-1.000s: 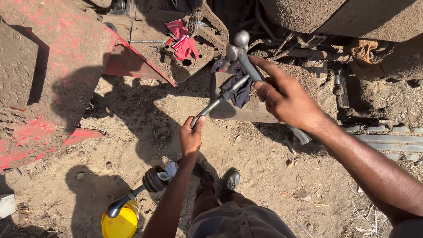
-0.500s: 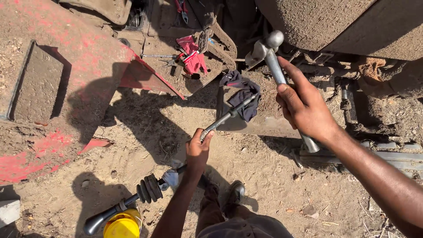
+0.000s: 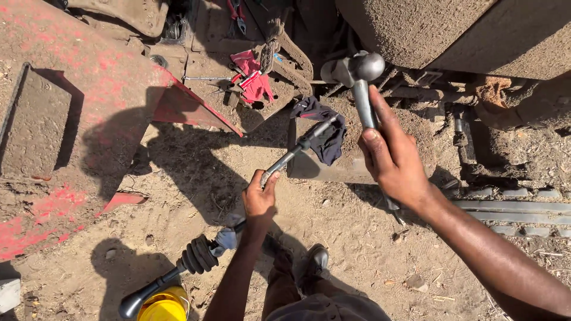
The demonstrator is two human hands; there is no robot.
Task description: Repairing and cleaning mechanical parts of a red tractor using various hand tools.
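Note:
My left hand [image 3: 259, 201] grips the middle of a long metal lever rod [image 3: 294, 153]. The rod carries a black rubber boot [image 3: 198, 255] and a black knob [image 3: 130, 307] at its near end. Its far end rests against a block [image 3: 333, 169] draped with a dark cloth [image 3: 326, 134]. My right hand [image 3: 392, 156] holds a ball-peen hammer [image 3: 355, 74] by its handle, head raised above the block. My shoe [image 3: 315, 261] stands on the sandy ground below.
A dusty red machine body [image 3: 71, 119] fills the left. On it lie a red rag [image 3: 254, 80], a wrench [image 3: 205, 78] and pliers [image 3: 237, 12]. A yellow container [image 3: 162, 306] sits bottom left. Dirty machinery [image 3: 476, 47] and a metal rail [image 3: 511, 208] are at right.
The view has shifted down and closer. My right hand has lifted the hammer higher above the block. My left hand keeps its grip on the rod.

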